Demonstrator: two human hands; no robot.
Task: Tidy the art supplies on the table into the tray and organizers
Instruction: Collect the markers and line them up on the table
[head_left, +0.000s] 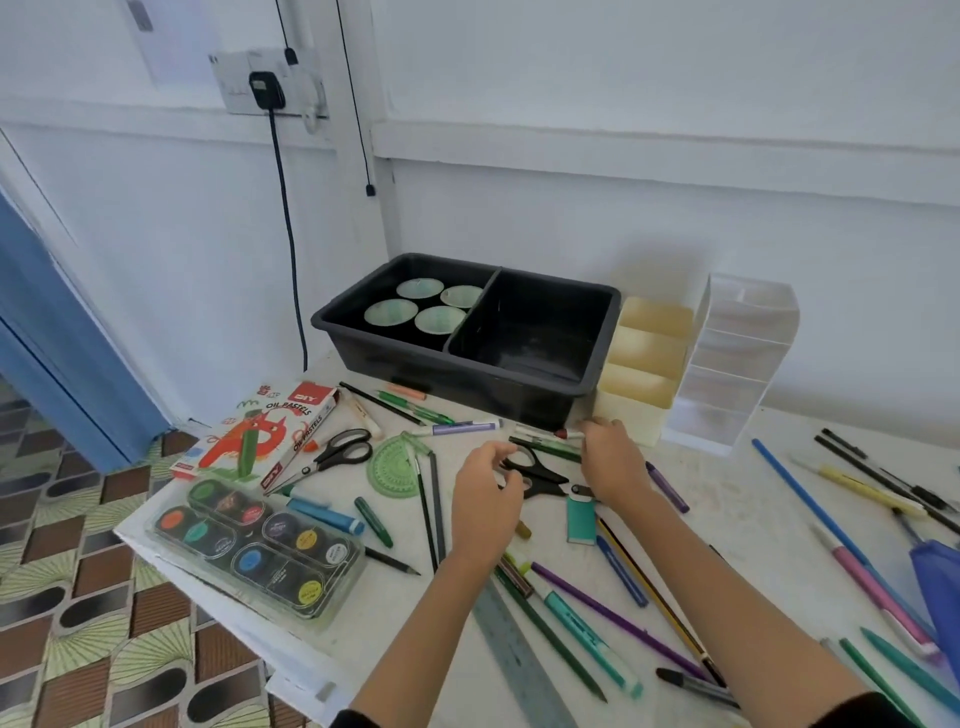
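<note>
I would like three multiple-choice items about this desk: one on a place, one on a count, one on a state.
1. Where are the round cups? A) tray, left compartment B) tray, right compartment C) outside the tray
2. How many round cups? A) two B) four C) six
3. How does the cream organizer stand? A) upright B) on its side C) upside down
Key: 1A, they sit left of the tray's divider; 2B, four rims show; 3A, its openings face up.
</note>
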